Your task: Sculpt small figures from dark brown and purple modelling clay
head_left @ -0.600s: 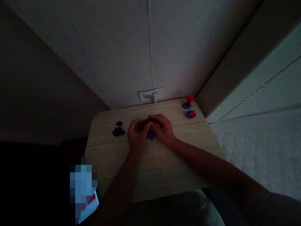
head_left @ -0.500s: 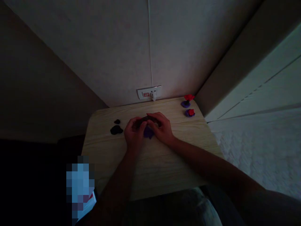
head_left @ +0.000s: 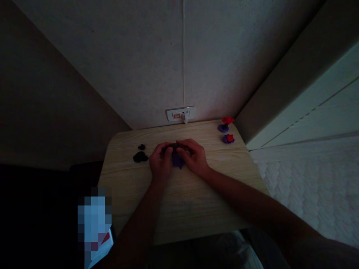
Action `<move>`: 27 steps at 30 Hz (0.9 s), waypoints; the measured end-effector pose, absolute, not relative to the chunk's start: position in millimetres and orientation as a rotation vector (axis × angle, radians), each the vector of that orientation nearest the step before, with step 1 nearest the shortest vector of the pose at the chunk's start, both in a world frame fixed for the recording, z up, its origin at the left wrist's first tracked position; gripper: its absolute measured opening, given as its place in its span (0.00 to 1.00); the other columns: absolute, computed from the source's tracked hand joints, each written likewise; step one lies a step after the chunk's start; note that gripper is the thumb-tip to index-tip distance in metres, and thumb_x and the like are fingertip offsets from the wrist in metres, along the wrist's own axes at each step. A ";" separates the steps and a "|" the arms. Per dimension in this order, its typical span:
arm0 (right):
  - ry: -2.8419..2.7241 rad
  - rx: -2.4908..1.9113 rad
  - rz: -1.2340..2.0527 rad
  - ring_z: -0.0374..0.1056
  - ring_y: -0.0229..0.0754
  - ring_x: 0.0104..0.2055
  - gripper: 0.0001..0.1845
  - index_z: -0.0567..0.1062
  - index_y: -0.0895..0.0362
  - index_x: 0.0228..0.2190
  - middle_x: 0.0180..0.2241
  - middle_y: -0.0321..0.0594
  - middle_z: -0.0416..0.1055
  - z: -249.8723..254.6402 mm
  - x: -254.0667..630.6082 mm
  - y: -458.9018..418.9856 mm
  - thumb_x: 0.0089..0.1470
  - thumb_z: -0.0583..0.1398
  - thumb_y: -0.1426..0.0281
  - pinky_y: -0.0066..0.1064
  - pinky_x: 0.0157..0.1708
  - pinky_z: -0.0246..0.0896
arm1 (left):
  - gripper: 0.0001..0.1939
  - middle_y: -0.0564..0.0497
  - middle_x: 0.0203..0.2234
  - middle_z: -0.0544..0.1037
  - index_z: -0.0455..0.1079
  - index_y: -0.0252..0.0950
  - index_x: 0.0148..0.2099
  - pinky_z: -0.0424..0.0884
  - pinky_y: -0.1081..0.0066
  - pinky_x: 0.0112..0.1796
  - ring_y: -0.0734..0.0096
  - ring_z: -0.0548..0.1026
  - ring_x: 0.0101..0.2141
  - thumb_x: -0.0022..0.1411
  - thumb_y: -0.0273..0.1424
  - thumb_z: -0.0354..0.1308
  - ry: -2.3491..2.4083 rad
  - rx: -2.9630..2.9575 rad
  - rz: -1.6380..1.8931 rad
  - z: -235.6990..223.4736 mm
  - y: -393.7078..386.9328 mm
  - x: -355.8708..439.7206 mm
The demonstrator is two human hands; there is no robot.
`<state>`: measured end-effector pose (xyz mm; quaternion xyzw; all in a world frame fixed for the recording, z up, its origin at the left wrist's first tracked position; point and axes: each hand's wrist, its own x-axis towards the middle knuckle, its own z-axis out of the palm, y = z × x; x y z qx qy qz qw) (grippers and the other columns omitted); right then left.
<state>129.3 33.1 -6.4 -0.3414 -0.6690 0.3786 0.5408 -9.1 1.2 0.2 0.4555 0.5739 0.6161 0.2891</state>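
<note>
My left hand (head_left: 160, 160) and my right hand (head_left: 195, 156) meet over the middle of the table, fingers curled and thumbs pointing inward. Between them they grip a dark piece (head_left: 176, 145) that looks like modelling clay; its shape is mostly covered by the fingers. Just below the thumbs a purple clay piece (head_left: 178, 161) shows, flat-looking with a pointed lower edge. Whether it joins the dark piece, I cannot tell. Left of my left hand lie a larger black lump (head_left: 140, 157) and a smaller black lump (head_left: 141, 147).
Toward the back right of the wooden table (head_left: 185, 201) stand a red flower figure on a purple base (head_left: 223, 128) and a red-and-purple rosette (head_left: 229, 139). A wall socket (head_left: 181, 113) with a plug sits behind the table. A lit, pixelated screen (head_left: 97, 224) is at lower left.
The view has shifted slightly, so everything sits a little lower and to the right. Both hands keep their grip on the dark piece, and slightly more of the purple piece shows below.
</note>
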 end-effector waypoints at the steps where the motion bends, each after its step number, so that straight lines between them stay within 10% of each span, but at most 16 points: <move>1: -1.602 -0.812 0.895 0.73 0.43 0.40 0.12 0.80 0.52 0.46 0.38 0.44 0.76 -5.5 129.8 33.0 0.61 0.63 0.63 0.36 0.40 0.71 | 0.14 0.47 0.33 0.82 0.77 0.34 0.41 0.75 0.68 0.38 0.65 0.79 0.35 0.61 0.41 0.63 1.518 1.227 1.640 -0.2 0.9 -10.5; 27: -1.333 -0.882 1.246 0.71 0.39 0.32 0.14 0.73 0.54 0.38 0.32 0.37 0.74 -11.3 124.8 36.3 0.57 0.65 0.57 0.30 0.32 0.68 | 0.19 0.46 0.39 0.81 0.74 0.35 0.44 0.77 0.64 0.44 0.63 0.80 0.40 0.52 0.37 0.71 1.473 1.154 1.644 -1.0 2.0 -4.0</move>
